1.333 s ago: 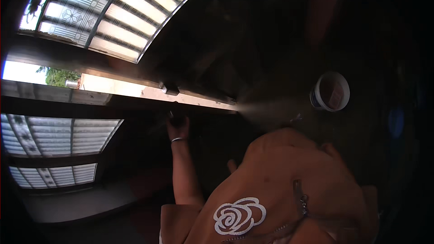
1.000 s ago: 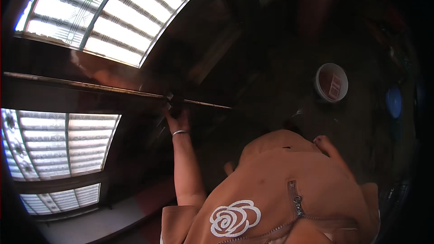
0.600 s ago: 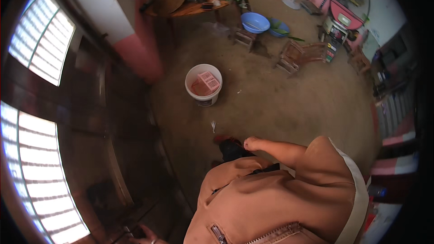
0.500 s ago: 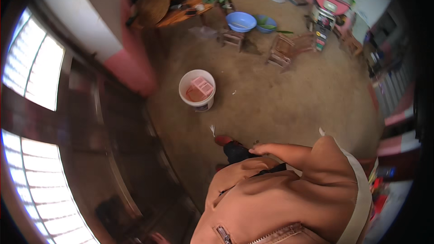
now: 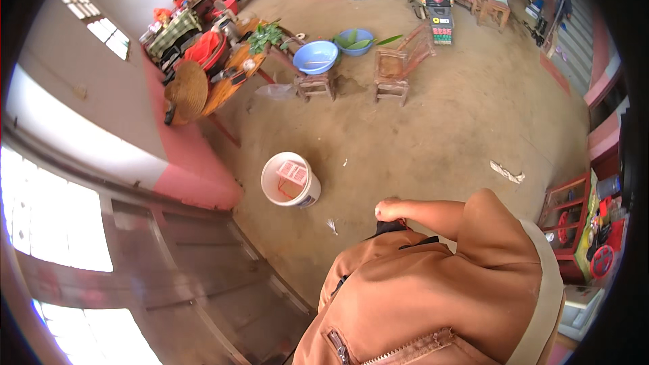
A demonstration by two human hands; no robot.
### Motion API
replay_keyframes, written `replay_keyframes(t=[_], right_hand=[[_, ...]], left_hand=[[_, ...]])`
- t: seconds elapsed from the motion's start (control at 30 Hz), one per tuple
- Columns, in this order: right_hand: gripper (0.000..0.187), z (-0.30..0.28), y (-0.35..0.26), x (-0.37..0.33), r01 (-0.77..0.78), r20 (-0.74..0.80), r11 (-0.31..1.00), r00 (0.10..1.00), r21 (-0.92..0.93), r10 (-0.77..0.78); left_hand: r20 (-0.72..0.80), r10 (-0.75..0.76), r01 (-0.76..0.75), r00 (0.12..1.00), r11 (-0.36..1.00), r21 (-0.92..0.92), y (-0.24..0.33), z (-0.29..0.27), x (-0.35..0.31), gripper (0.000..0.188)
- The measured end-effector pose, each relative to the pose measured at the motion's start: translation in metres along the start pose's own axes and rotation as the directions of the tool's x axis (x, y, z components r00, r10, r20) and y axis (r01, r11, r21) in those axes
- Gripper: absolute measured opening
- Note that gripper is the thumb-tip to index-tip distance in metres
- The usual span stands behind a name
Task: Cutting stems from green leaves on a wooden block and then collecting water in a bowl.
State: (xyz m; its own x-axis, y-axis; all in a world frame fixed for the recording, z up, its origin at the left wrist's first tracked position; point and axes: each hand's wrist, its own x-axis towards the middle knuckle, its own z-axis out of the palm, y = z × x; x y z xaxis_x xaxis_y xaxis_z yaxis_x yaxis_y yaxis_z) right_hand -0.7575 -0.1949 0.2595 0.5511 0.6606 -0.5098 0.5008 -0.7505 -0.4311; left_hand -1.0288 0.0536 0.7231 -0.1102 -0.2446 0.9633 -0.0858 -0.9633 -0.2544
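My right hand [image 5: 388,209] hangs out in front of my brown jacket [image 5: 433,290], the forearm bare. Its fingers look curled in, and the palm side is hidden, so whatever they hold, if anything, cannot be made out. Dark trousers [image 5: 387,228] show just below it. My left hand is out of view. The nearest container is a white bucket [image 5: 312,189] on the floor, ahead and to the left, apart from my hand. Inside it lies a pink-and-white box [image 5: 293,172] beside something reddish. A small white tuft [image 5: 332,226] rests on the floor between bucket and jacket.
Farther ahead are a blue basin [image 5: 315,58] on a wooden stool [image 5: 316,86], another blue basin with leaves [image 5: 354,42], and a small wooden chair [image 5: 399,67]. A cluttered orange table [image 5: 226,91] stands left. Dark door panels [image 5: 203,270] flank me; a red-framed cabinet [image 5: 566,213] is right.
The view has shifted and sharpened. The bucket appears lower in the picture, and more of the far room shows. My shoe and a hand at the lower left edge have left view.
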Motion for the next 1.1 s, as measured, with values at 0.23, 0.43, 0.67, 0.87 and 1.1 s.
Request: replay_keyframes(t=[0.23, 0.43, 0.67, 0.87, 1.1], right_hand=[[0.024, -0.075, 0.168, 0.010, -0.006, 0.034, 0.993, 0.999, 0.115, 0.002], [0.022, -0.149, 0.327, -0.009, -0.374, 0.084, 0.926, 0.926, 0.058, 0.369], [0.021, -0.191, 0.432, -0.030, -0.537, 0.051, 0.837, 0.844, 0.105, 0.534], [0.022, -0.157, 0.432, 0.018, -0.548, 0.279, 0.798, 0.830, 0.250, 0.482], [0.016, -0.170, 0.468, 0.116, -0.707, 0.392, 0.424, 0.683, 0.566, 0.616]], left_hand=[[0.214, -0.068, 0.116, 0.974, 0.968, -0.223, 0.038, 0.246, -0.003, 0.036], [0.414, -0.114, 0.298, 0.903, 0.860, -0.415, 0.095, 0.461, -0.049, 0.028], [0.653, -0.100, 0.380, 0.751, 0.874, -0.303, 0.091, 0.598, -0.077, 0.018], [0.990, -0.134, 0.410, -0.046, 0.901, 0.141, 0.055, 0.694, -0.173, 0.015], [0.437, 0.255, 0.442, -0.862, 0.800, 0.405, -0.006, 0.667, -0.489, 0.041]])
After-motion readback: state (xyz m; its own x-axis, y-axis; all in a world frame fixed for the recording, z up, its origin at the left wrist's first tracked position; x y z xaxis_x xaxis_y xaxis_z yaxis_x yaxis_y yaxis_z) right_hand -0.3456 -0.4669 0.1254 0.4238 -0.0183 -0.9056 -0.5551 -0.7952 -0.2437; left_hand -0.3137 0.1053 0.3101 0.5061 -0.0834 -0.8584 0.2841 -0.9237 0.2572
